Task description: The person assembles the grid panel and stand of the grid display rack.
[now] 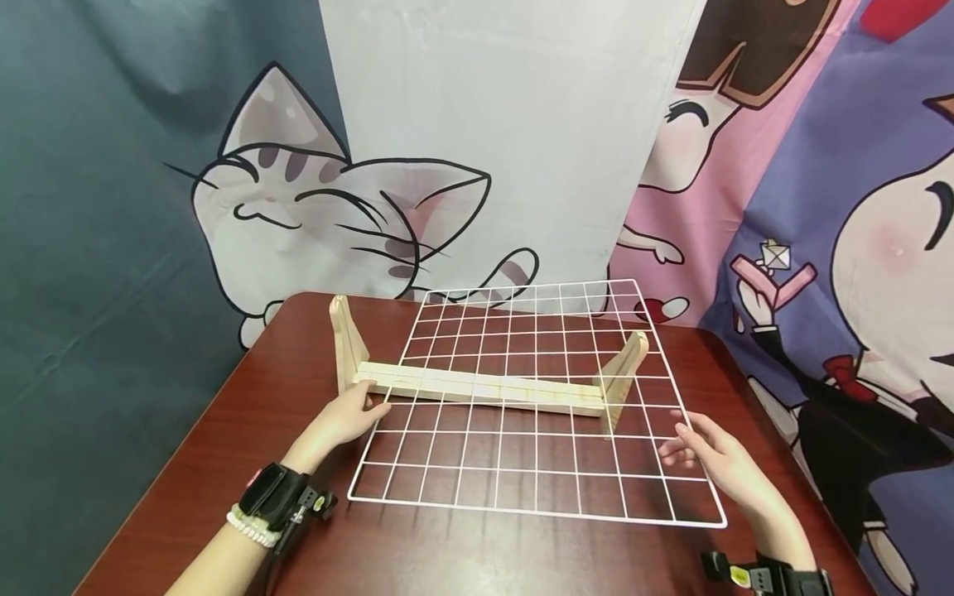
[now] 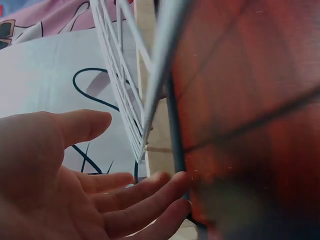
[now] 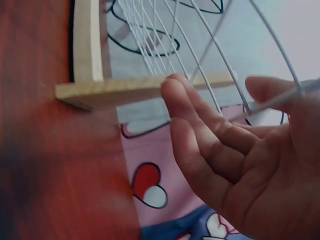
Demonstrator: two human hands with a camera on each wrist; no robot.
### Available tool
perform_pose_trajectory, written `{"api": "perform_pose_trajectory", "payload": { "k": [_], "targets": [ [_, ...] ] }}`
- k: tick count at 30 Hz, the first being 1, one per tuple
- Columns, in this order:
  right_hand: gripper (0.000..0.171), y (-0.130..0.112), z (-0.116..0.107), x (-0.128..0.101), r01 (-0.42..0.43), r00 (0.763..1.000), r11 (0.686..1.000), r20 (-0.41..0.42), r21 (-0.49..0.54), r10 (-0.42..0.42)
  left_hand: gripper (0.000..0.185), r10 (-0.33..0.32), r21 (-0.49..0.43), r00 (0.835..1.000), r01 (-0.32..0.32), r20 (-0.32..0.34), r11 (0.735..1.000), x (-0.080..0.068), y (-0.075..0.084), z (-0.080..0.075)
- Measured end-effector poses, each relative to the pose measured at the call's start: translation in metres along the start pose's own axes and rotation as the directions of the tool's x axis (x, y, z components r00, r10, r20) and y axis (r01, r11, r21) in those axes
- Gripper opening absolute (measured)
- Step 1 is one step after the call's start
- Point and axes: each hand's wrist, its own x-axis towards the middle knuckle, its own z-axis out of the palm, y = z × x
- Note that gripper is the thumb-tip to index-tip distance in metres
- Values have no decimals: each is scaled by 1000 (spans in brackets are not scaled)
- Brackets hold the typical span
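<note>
A white wire grid panel [image 1: 522, 447] lies across a pale wooden stand [image 1: 484, 387], a long rail with an upright end piece on each side, on a dark red-brown table [image 1: 224, 430]. My left hand [image 1: 365, 406] is at the panel's left edge beside the rail's left end, fingers straight. In the left wrist view the left hand [image 2: 131, 159] is spread below the grid [image 2: 125, 95]. My right hand [image 1: 674, 443] is at the panel's right edge with its fingers loose. In the right wrist view the right hand [image 3: 215, 95] touches the grid wires [image 3: 165, 40] near the wooden end piece [image 3: 125, 90].
Cartoon-printed cloth backdrops [image 1: 335, 207] hang just behind the table. The table's rounded back corners lie near the stand's two uprights. Bare tabletop shows in front of the panel and to its left. Both wrists carry black camera straps.
</note>
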Motion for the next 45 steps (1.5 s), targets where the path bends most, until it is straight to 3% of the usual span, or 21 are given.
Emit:
{"api": "perform_pose_trajectory", "payload": {
  "k": [6, 16, 19, 23, 26, 29, 34, 41, 45],
  "targets": [
    [20, 3, 7, -12, 18, 999, 983, -44, 184, -10, 58, -28, -47, 998, 31, 62, 998, -14, 0, 5],
    [22, 1, 19, -33, 17, 1000, 915, 1, 402, -19, 63, 25, -224, 989, 9, 148, 975, -39, -4, 15],
    [21, 1, 21, -34, 26, 999, 892, 9, 451, -34, 59, 37, -374, 978, 43, 204, 927, -43, -6, 18],
    [22, 3, 24, -37, 62, 997, 868, 9, 493, -76, 46, 45, -585, 943, 168, 331, 793, -45, -12, 23],
    [25, 5, 24, -40, 94, 995, 862, -14, 498, -100, 36, 77, -653, 903, 245, 423, 717, -48, -16, 27],
    [28, 9, 23, -42, 112, 994, 863, -47, 493, -102, 32, 116, -683, 876, 276, 469, 676, -52, -15, 29],
    [31, 12, 20, -44, 136, 991, 859, -73, 493, -115, 30, 137, -699, 863, 290, 486, 654, -62, -12, 29],
    [32, 14, 18, -53, 115, 992, 882, -98, 456, -79, 30, 143, -693, 861, 283, 488, 663, -74, -9, 25],
    [33, 18, 12, -58, 109, 994, 879, -80, 465, -81, 30, 168, -703, 854, 275, 491, 656, -83, -3, 21]
  ]
}}
